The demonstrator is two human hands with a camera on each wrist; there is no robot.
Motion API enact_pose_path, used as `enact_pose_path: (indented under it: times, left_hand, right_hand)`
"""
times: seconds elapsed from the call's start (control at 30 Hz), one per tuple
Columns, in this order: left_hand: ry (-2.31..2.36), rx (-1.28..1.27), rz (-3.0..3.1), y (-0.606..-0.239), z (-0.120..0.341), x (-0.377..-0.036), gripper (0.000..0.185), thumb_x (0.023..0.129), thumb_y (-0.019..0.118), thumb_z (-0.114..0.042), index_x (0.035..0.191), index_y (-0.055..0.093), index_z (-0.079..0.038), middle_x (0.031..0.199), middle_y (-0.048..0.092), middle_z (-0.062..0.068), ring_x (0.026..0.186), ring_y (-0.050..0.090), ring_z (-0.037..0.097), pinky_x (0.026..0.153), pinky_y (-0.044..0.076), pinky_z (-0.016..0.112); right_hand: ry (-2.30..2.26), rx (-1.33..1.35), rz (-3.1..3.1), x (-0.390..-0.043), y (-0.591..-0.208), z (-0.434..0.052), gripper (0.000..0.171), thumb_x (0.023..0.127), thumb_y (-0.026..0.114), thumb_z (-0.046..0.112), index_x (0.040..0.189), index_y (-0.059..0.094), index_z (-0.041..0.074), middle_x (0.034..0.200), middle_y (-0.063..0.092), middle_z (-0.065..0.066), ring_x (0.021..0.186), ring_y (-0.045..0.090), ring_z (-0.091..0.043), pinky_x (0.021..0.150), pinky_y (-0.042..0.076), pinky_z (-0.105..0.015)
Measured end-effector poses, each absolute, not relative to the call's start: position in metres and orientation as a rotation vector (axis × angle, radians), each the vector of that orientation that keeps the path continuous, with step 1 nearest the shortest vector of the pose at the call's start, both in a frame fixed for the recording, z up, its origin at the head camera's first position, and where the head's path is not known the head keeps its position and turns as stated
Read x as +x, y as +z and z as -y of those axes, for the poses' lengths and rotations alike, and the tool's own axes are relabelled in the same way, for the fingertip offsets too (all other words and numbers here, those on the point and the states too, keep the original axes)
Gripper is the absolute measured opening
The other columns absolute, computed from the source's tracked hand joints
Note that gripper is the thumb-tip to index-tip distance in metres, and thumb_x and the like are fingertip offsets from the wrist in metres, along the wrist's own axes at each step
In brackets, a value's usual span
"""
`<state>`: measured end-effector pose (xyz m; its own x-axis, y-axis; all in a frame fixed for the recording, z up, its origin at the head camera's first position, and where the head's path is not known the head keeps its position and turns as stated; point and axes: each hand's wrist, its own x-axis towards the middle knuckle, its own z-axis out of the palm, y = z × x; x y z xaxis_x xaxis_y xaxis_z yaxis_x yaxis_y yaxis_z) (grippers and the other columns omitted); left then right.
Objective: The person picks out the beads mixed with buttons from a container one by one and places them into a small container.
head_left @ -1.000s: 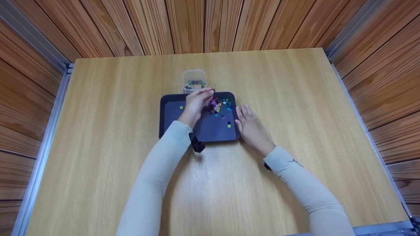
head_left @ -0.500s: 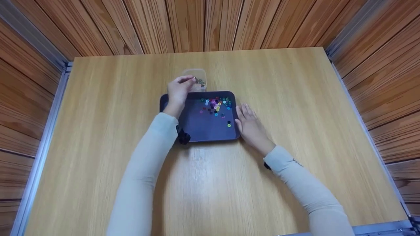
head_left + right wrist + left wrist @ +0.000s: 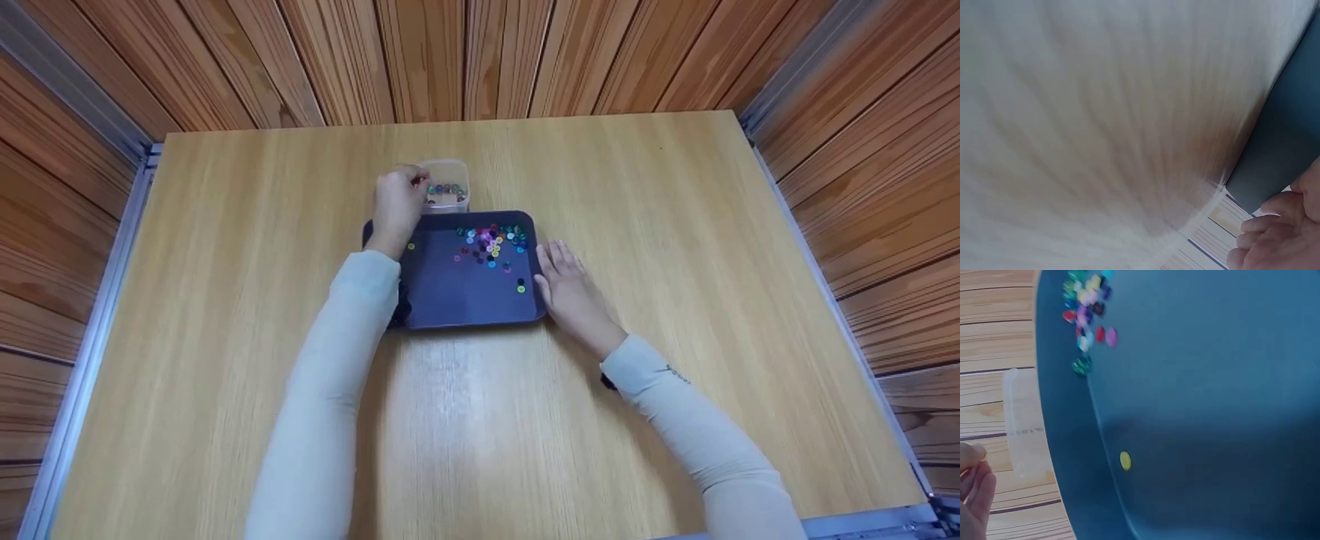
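Observation:
My left hand [image 3: 397, 204] is at the left side of a small clear plastic box [image 3: 459, 166], with thumb and fingertips pinched together. A tiny reddish piece shows at those fingertips; its kind is too small to make out. Several coloured, shiny little pieces [image 3: 448, 189] lie in a row inside the box. In front of it stands a dark blue tray [image 3: 465, 300] with a heap of small coloured buttons and gem-like pieces [image 3: 491, 241] toward its back right. My right hand [image 3: 576, 296] rests flat along the tray's right rim, fingers straight.
A lone yellow button [image 3: 1125, 460] lies near the tray's left end, and another yellow button [image 3: 521, 289] sits at its right. The wooden table [image 3: 675, 225] is bounded by plank walls [image 3: 420, 60] at the back and sides.
From over the tray, my left hand has moved left and back to the box, uncovering pieces in the tray. The right hand stays at the rim.

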<state>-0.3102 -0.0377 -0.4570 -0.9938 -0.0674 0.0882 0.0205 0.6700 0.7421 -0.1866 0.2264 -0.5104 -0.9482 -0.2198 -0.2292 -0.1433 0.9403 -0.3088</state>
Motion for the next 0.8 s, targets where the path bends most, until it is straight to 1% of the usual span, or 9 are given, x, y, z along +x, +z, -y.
enact_pose_path:
  times: [0.17,0.27,0.37,0.43,0.5,0.63,0.8]
  left_hand:
    - [-1.073,-0.036,2.855,-0.457,0.036,-0.310,0.021,0.098,0.059,-0.008,0.111,0.074,-0.003,0.115,0.072,0.013,0.106,0.067,0.023,0.090,0.055,0.035]
    - [-1.037,-0.063,2.879,-0.458,0.035,-0.311,0.021,0.098,0.058,-0.007,0.111,0.074,-0.003,0.117,0.072,0.013,0.110,0.067,0.024,0.095,0.054,0.036]
    - [-1.045,-0.051,2.891,-0.458,0.033,-0.311,0.022,0.098,0.058,-0.007,0.113,0.074,-0.003,0.119,0.072,0.013,0.113,0.067,0.023,0.097,0.053,0.034]
    - [-1.061,-0.036,2.892,-0.458,0.031,-0.312,0.023,0.098,0.059,-0.007,0.115,0.073,-0.003,0.119,0.071,0.013,0.113,0.067,0.023,0.097,0.053,0.033]
    - [-1.107,-0.016,2.883,-0.458,0.030,-0.311,0.024,0.097,0.059,-0.006,0.116,0.072,-0.003,0.119,0.071,0.013,0.110,0.068,0.023,0.094,0.055,0.033]
    - [-1.171,-0.012,2.851,-0.458,0.027,-0.310,0.022,0.097,0.060,-0.007,0.114,0.073,-0.003,0.116,0.072,0.013,0.107,0.068,0.022,0.091,0.056,0.033]
    - [-1.252,0.006,2.836,-0.460,0.025,-0.309,0.022,0.098,0.062,-0.013,0.115,0.074,-0.006,0.118,0.072,0.010,0.109,0.067,0.021,0.094,0.055,0.033]
  right_hand:
    - [-0.449,-0.290,-2.848,-0.187,-0.512,-0.225,0.058,0.109,0.028,0.033,0.159,0.014,0.006,0.167,0.009,-0.018,0.155,0.005,-0.034,0.126,0.011,-0.050]
    - [-0.460,-0.302,-2.855,-0.188,-0.513,-0.225,0.057,0.109,0.029,0.032,0.158,0.016,0.005,0.166,0.011,-0.019,0.155,0.006,-0.035,0.125,0.012,-0.051]
    - [-0.455,-0.298,-2.850,-0.188,-0.513,-0.225,0.057,0.109,0.028,0.032,0.158,0.015,0.005,0.166,0.010,-0.019,0.155,0.005,-0.035,0.125,0.011,-0.051]
    - [-0.450,-0.294,-2.846,-0.188,-0.512,-0.225,0.057,0.109,0.028,0.032,0.158,0.014,0.005,0.167,0.010,-0.019,0.155,0.005,-0.034,0.126,0.011,-0.051]
    - [-0.450,-0.288,-2.844,-0.187,-0.512,-0.225,0.057,0.109,0.028,0.032,0.158,0.014,0.006,0.167,0.010,-0.019,0.155,0.005,-0.034,0.126,0.011,-0.050]
    - [-0.442,-0.279,-2.842,-0.187,-0.511,-0.225,0.058,0.109,0.028,0.033,0.159,0.013,0.006,0.167,0.010,-0.018,0.155,0.005,-0.034,0.126,0.010,-0.050]
    - [-0.426,-0.272,-2.850,-0.187,-0.511,-0.226,0.058,0.109,0.027,0.034,0.159,0.013,0.007,0.167,0.010,-0.017,0.156,0.005,-0.033,0.126,0.010,-0.049]
